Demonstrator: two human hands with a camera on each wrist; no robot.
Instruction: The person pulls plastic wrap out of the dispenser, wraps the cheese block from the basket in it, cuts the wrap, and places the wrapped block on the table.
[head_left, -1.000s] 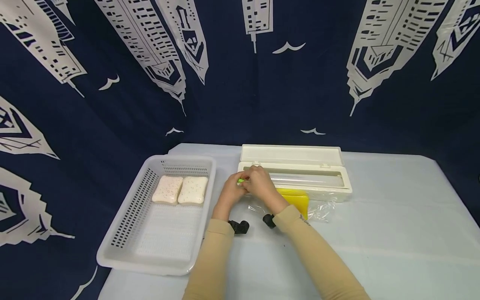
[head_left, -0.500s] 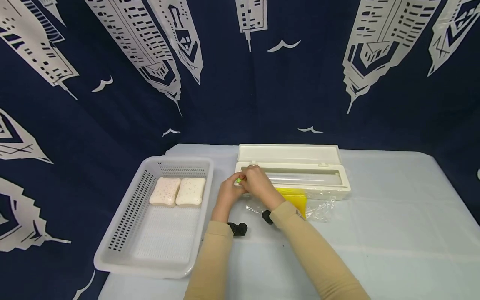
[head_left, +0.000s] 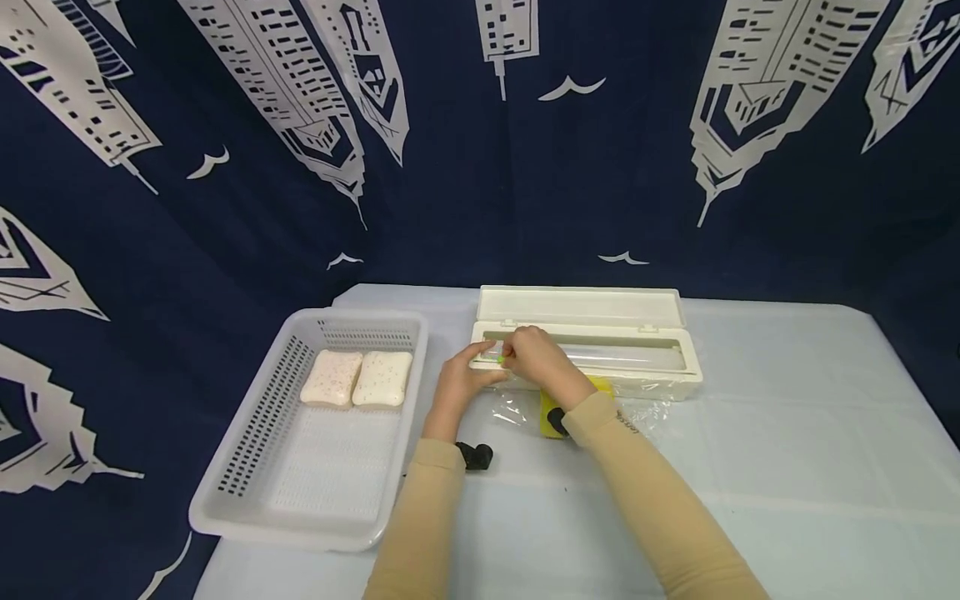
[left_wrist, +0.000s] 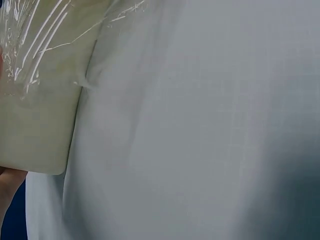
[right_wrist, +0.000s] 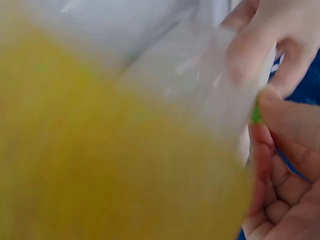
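Note:
At the left end of the long cream box (head_left: 588,387), my left hand (head_left: 457,390) rests with thumb and index finger spread apart. My right hand (head_left: 543,360) pinches a small green piece (head_left: 500,359) over the box opening; the right wrist view has the same green piece (right_wrist: 256,114) between its fingertips. A clear roll (head_left: 626,357) lies inside the box, whose lid stands open. Clear film (head_left: 510,407) hangs in front of it, and also crosses the box (left_wrist: 35,130) in the left wrist view. Under my right wrist, a yellow object (head_left: 550,417) is partly hidden.
A white perforated basket (head_left: 352,533) stands at left, holding a pinkish bread-like slice (head_left: 332,378) and a cream one (head_left: 382,379) side by side. Black wrist devices show at both cuffs. A dark blue patterned cloth (head_left: 465,192) hangs behind the table (head_left: 787,417).
My right hand has shifted right along the box with the green piece. My left thumb and index finger have spread apart, away from the right hand. More of the box's left end shows.

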